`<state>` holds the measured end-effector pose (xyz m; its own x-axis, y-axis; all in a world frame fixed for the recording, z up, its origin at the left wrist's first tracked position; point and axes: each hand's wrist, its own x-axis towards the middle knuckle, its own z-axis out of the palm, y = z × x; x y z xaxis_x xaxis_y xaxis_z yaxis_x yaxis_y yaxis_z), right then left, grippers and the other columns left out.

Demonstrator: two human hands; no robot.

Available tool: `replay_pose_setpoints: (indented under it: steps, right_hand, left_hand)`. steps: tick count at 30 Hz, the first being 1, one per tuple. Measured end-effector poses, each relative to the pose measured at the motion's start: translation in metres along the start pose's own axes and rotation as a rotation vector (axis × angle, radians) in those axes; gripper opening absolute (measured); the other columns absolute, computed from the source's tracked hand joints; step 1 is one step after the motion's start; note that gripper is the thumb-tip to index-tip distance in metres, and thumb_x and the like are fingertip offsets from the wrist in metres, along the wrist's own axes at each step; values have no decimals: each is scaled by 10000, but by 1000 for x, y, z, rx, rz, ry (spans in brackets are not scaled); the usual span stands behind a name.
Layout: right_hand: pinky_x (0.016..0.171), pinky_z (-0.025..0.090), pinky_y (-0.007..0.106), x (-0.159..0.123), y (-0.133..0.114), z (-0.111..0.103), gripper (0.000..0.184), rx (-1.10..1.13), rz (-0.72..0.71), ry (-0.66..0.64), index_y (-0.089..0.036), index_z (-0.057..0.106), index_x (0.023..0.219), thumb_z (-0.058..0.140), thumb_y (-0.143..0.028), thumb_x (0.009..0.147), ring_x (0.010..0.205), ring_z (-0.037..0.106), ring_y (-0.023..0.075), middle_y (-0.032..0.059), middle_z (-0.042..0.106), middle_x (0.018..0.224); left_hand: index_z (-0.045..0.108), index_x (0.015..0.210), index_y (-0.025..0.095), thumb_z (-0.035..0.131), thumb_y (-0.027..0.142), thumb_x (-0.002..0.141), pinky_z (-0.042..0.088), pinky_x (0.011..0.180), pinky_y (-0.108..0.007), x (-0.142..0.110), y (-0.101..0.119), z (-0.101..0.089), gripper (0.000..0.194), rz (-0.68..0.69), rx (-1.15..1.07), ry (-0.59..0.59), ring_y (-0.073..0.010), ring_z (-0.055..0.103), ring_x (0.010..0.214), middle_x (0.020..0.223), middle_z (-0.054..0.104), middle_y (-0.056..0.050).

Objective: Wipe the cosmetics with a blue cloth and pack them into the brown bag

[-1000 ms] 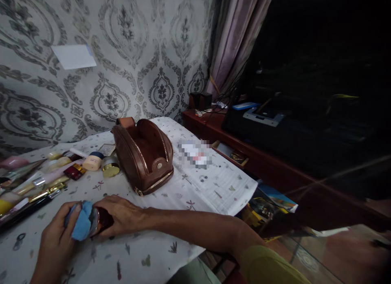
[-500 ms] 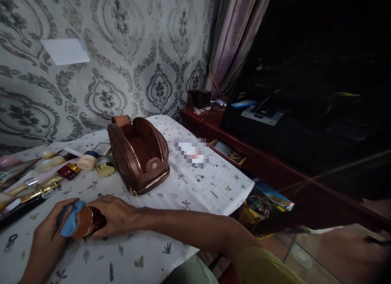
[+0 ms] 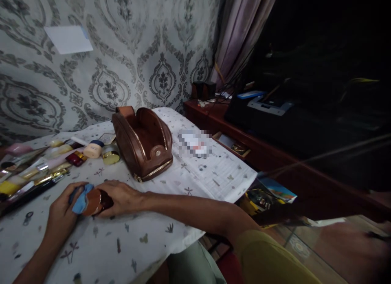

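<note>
Closest to the person, a yellow-green sleeve (image 3: 269, 251) covered the upper right arm, and pale green trousers (image 3: 197, 263) showed to the right of the hands, below the near edge of the bench (image 3: 100, 253) with its white printed cover. Over that cover both hands were close together and grasping. The left hand (image 3: 64, 203) had its fingers curled about a blue cloth (image 3: 81, 201), bunched against the round orange-brown face of a container (image 3: 93, 203); the right hand (image 3: 120, 198) gripped that same container by its dark reddish body. The container sat between the two hands, on its side; whether it touched the bench could not be told. Beyond the left hand lay a long black item (image 3: 33, 193) and a crowd of small cosmetics (image 3: 39, 170), many too blurred to name. Farther past the hands stood a gold-lidded jar (image 3: 110, 155) and a blue-lidded jar (image 3: 93, 149), near each other. Beyond the right hand stood a brown bag (image 3: 128, 151), its zipped top gaping, and right of it a pixelated white object (image 3: 197, 144). Well beyond, to the hands' right, a drawer (image 3: 231, 143) stood pulled out, while straight ahead rose the patterned wall (image 3: 137, 43)
</note>
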<state>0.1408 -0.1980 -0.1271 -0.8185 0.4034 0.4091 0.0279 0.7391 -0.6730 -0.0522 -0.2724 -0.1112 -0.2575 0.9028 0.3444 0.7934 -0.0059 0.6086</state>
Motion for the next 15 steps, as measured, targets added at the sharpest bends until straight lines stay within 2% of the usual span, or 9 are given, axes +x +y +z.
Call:
replay_pose_setpoints:
  steps: [3, 6, 10, 15]
  right_hand:
    - [881, 481, 306, 0, -2, 0, 496, 60, 18, 31, -141, 560, 1143, 785, -371, 764, 992, 606, 214, 74, 640, 1069]
    - [802, 476, 276, 0, -1, 1, 486, 125, 46, 47, -134, 552, 1142, 772, -336, 758, 912, 602, 184, 45, 628, 1013]
    - [811, 467, 286, -2, -1, 2, 499, 140, 27, 63, -122, 552, 1138, 777, -316, 737, 913, 589, 185, 40, 619, 998]
    - [798, 468, 278, -4, -8, 1, 500, 139, 45, 65, -122, 549, 1146, 784, -282, 734, 887, 586, 171, 28, 610, 973]
  left_hand:
    - [642, 934, 198, 485, 511, 832, 499, 748, -281, 1, 4, 0, 365, 14, -21, 0, -199, 635, 805, 871, 703, -21]
    - [631, 941, 166, 502, 461, 825, 480, 772, -260, 2, 5, 2, 343, 44, -83, 38, -167, 600, 818, 887, 680, -20]
    - [637, 947, 150, 511, 430, 833, 456, 727, -236, 1, 3, 5, 327, 66, -67, 47, -140, 568, 783, 874, 666, -8]
    - [632, 938, 150, 492, 439, 845, 453, 736, -248, -3, 5, 3, 335, 75, -53, 47, -147, 569, 777, 850, 655, -5]
